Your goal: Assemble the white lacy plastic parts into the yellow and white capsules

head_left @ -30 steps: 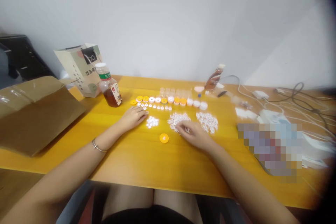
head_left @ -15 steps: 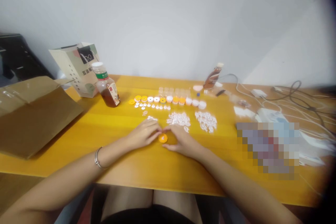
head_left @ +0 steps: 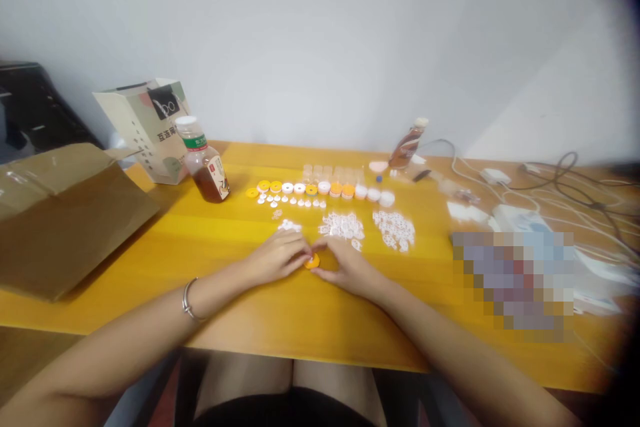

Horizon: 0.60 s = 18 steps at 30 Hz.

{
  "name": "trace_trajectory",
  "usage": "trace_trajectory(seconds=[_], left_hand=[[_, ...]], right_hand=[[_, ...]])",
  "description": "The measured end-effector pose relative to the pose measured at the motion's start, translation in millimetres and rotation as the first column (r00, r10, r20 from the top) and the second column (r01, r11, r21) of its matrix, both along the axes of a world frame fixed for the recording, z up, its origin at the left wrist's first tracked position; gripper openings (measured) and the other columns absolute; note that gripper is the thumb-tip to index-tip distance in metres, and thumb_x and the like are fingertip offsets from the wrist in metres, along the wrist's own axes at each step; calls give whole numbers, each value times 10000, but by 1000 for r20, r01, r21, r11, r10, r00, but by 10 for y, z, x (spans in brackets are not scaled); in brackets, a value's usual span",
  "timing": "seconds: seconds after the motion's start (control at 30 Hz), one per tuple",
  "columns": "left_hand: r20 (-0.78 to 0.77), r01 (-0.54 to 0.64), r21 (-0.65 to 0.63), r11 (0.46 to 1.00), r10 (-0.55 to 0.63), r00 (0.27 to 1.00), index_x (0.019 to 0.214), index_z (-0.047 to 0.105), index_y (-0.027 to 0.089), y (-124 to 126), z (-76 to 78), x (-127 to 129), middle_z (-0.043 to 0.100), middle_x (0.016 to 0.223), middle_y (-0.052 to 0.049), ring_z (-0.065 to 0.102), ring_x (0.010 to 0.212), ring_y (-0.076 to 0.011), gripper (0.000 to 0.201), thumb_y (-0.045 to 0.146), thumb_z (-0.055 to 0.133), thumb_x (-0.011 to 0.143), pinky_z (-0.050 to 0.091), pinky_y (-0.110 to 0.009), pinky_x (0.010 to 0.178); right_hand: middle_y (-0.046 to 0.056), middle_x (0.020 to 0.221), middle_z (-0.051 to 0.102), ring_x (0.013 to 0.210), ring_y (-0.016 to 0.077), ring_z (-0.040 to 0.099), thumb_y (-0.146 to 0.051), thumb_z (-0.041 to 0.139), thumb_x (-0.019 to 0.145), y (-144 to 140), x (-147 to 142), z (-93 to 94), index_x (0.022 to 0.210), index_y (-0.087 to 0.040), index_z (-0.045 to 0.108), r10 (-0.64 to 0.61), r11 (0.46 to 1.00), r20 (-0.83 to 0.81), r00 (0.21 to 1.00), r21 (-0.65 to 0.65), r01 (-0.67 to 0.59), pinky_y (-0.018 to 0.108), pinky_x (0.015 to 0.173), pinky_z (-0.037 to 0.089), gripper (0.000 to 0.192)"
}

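Both my hands meet over a small orange disc [head_left: 312,262] lying on the yellow table [head_left: 280,307]. My left hand [head_left: 276,257] pinches its left side, and my right hand [head_left: 345,265] closes on its right side with a small white piece hidden under the fingers. Just beyond my fingers lie piles of small white plastic parts [head_left: 343,225] and another white pile [head_left: 395,230]. Further back runs a row of orange and white discs [head_left: 320,189] with tiny white pegs in front of it.
A tea bottle [head_left: 204,163] and a paper bag [head_left: 150,127] stand at the back left, beside a cardboard box [head_left: 60,213]. A second bottle [head_left: 407,145] lies tilted at the back. Cables and white chargers [head_left: 540,200] crowd the right side.
My left hand came back from the row of discs and my right hand left the white pile; both closed in on the orange disc, now covering it more.
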<state>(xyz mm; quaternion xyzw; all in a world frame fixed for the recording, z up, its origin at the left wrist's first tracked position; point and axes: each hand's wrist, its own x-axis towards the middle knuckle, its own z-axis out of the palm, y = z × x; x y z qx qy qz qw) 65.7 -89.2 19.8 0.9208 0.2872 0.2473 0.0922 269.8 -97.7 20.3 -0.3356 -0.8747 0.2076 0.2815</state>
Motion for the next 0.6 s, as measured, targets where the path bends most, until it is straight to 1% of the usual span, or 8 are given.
trace_trajectory(seconds=[0.3,0.6], left_hand=[[3,38,17,999,-38,999,859,583,176,5,7,-5,608,807,-37,541,786,-141,161,251,443,881,399,-278,738],[-62,157,94,983,-152,987,994,611,185,36,-11,-100,645,910,-65,579,860,-151,205,231,443,886,450,-289,764]], right_hand=[[58,917,619,870,208,589,-250,641,735,10,-11,-23,966,-212,515,2,1000,-19,1000,-26,-2,345,765,475,267],[56,906,632,850,200,601,-274,635,746,10,17,-57,947,-213,534,-15,999,-23,1000,-29,15,342,761,481,232]])
